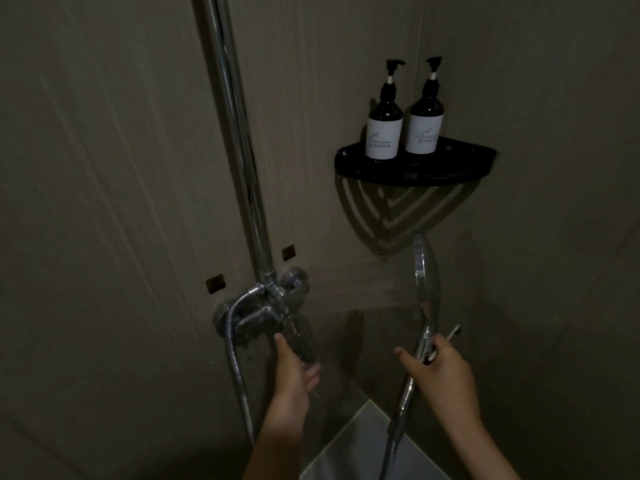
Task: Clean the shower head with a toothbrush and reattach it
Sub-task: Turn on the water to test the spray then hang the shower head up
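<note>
place: a shower stall in a bathroom, dimly lit.
plumbing: a chrome riser pipe [239, 161] ran up the wall from a mixer tap [263, 306]; a flexible metal hose [235, 368] looped down from the tap, and a second stretch of hose led up to a handheld shower head [426, 271].
storage: a black corner shelf [450, 174] was fixed where two walls met, carrying two dark pump bottles [383, 129] with white labels, side by side.
walls: plain grey-beige wall panels [104, 168] with faint streaks closed in the space and met in a corner.
</note>
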Available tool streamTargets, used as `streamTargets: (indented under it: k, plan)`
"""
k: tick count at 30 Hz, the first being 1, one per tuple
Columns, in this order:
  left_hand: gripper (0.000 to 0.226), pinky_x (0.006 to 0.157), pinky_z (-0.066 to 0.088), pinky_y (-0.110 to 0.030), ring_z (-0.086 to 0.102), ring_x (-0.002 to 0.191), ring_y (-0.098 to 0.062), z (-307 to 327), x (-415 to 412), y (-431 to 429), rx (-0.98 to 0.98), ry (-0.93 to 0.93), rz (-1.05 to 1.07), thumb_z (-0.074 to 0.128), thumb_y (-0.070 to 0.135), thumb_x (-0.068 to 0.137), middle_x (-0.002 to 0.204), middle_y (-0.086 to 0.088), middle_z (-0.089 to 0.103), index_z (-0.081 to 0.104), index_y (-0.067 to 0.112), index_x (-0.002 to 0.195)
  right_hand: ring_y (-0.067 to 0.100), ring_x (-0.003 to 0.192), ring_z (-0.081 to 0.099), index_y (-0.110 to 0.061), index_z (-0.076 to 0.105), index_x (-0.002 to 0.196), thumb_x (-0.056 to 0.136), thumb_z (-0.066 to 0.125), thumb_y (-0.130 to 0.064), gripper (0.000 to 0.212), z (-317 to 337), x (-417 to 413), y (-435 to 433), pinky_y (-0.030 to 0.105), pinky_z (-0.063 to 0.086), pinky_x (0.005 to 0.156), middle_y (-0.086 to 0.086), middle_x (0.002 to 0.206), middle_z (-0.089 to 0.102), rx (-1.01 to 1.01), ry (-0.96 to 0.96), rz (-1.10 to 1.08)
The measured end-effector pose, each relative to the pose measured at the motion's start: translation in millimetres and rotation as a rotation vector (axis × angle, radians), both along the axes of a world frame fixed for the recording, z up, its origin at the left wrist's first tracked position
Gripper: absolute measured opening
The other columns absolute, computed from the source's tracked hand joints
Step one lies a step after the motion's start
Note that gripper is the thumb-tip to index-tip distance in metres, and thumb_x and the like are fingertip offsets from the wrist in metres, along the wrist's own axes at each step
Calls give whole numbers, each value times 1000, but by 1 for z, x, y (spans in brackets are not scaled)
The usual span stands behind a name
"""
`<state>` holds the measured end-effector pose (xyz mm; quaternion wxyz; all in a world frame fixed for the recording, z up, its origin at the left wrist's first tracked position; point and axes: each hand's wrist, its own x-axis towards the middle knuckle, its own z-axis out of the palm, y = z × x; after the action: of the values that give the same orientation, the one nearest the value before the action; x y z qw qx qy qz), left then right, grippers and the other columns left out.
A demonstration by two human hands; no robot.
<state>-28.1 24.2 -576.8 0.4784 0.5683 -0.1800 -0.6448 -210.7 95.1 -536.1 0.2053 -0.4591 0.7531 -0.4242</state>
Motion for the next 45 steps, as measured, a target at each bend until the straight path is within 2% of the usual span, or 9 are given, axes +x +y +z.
streamTargets:
  k: [6, 9, 12, 14, 24, 30, 33, 38, 45]
  plan:
    - [72, 100, 39, -44, 51, 124, -37, -10, 0, 15, 74, 70, -46, 19, 57, 97, 140, -20, 47, 29, 3, 144, 27, 65, 60, -13, 51, 70, 71, 77, -37, 36, -9, -1, 22, 39, 47, 62, 0, 58, 58, 7, 11, -76]
    - [62, 91, 41, -39, 57, 113, -34, -15, 0, 30, 81, 63, -146, 26, 48, 99, 136, -19, 52, 36, 3, 140, 27, 63, 60, -14, 49, 68, 71, 77, -38, 37, -13, 1, 40, 38, 46, 60, -1, 57, 57, 5, 7, -110]
    - [45, 71, 44, -32, 62, 86, -25, -17, -3, 47, 67, 20, -269, 35, 37, 100, 111, -14, 64, 46, 4, 129, 27, 61, 59, -15, 45, 66, 70, 77, -40, 41, -17, 2, 63, 38, 45, 58, 0, 56, 56, 2, 28, -157]
    - [36, 66, 44, -30, 61, 78, -20, -19, -7, 60, 74, 7, -327, 37, 34, 100, 93, -8, 64, 50, 8, 120, 26, 59, 59, -15, 47, 68, 70, 76, -43, 40, -19, 2, 83, 40, 46, 57, 1, 55, 56, -1, 35, -190]
    - [26, 65, 41, -26, 60, 75, -18, -26, -52, 147, 102, -62, -623, 40, 29, 99, 88, -4, 64, 52, 9, 110, 27, 59, 59, -8, 50, 70, 70, 77, -42, 43, -23, -15, 206, 37, 44, 56, 5, 55, 58, -22, -3, -512]
    - [22, 64, 41, -25, 64, 64, -14, -14, -86, 211, 67, -99, -770, 40, 28, 99, 88, -4, 64, 54, 13, 92, 28, 60, 59, -9, 48, 68, 70, 78, -40, 43, -24, -31, 289, 37, 43, 56, 6, 55, 58, -59, -21, -645]
    - [21, 64, 42, -26, 61, 71, -17, -14, -102, 246, 49, -93, -784, 40, 27, 99, 86, -4, 64, 54, 13, 92, 25, 57, 57, -9, 48, 67, 69, 78, -41, 44, -22, -36, 332, 35, 41, 53, 4, 53, 57, -64, -17, -679]
    - [23, 63, 42, -26, 60, 74, -17, -18, -133, 344, 68, -69, -868, 39, 26, 100, 86, -4, 64, 54, 14, 88, 24, 56, 58, -8, 48, 65, 66, 80, -42, 47, -22, -46, 423, 38, 45, 55, 3, 52, 57, -75, -4, -742]
    - [20, 62, 42, -26, 61, 72, -18, -13, -157, 448, 42, -78, -985, 40, 21, 99, 84, -5, 64, 54, 14, 85, 18, 56, 55, -17, 45, 61, 67, 79, -42, 43, -18, -41, 528, 35, 41, 54, -1, 55, 55, -37, -50, -876]
